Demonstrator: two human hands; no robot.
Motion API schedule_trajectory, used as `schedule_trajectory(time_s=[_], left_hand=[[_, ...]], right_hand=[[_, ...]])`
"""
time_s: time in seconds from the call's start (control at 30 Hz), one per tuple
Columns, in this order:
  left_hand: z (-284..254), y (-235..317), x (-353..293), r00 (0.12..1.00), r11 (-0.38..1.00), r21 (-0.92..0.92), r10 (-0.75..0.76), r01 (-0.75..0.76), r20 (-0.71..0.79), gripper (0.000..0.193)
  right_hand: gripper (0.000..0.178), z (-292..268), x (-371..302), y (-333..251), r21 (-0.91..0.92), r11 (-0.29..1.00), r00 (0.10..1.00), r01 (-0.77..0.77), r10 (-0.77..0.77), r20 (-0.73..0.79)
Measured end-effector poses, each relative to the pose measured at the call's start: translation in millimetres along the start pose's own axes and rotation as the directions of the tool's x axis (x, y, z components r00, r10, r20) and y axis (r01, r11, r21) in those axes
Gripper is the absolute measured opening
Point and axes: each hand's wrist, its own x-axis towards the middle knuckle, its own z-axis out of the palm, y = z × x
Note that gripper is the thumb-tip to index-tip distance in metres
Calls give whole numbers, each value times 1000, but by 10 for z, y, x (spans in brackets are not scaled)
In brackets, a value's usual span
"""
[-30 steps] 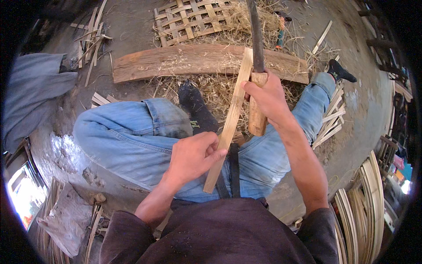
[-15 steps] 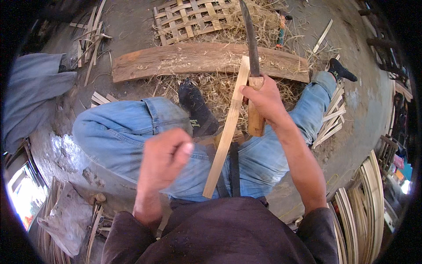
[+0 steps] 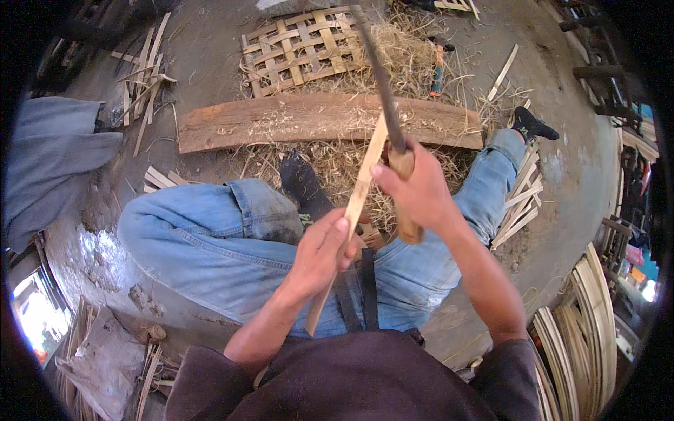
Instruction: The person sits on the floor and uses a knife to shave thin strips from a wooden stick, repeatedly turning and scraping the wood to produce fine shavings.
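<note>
Fingers [image 3: 342,226] of our left hand [image 3: 312,256] are wrapped around the lower half of a pale wooden strip [image 3: 364,181], thumb on top. The strip slants above our lap, its lower end near our dark shirt [image 3: 330,379], its upper end reaching out toward a reddish-brown plank [image 3: 260,121]. Our right hand [image 3: 421,184] holds a long knife [image 3: 379,74] firmly by its wooden handle [image 3: 407,228], and its thumb reaches across to the strip. The dark blade points away from us, its base right beside the strip's upper end; we cannot tell whether the edge touches. We sit on the floor [image 3: 210,42] in blue jeans [image 3: 203,224], left leg bent, right leg stretched out. Curled shavings [image 3: 340,168] lie around the plank, and beyond it we see a woven lattice panel [image 3: 302,49] and a tool [image 3: 437,70] with a green and orange handle. More pale strips [image 3: 593,309] are at our right, a grey cloth [image 3: 56,154] at our left.
</note>
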Motion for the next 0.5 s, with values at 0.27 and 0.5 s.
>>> schedule_trajectory(time_s=[0.27, 0.5], left_hand=[[-28, 248, -236, 966, 914, 404, 121, -18, -229, 29], [-25, 215, -239, 983, 907, 420, 61, 19, -176, 26]], right_hand=[[18, -697, -289, -84, -651, 746, 990, 141, -102, 98], [23, -590, -79, 151, -416, 906, 988, 81, -129, -89]])
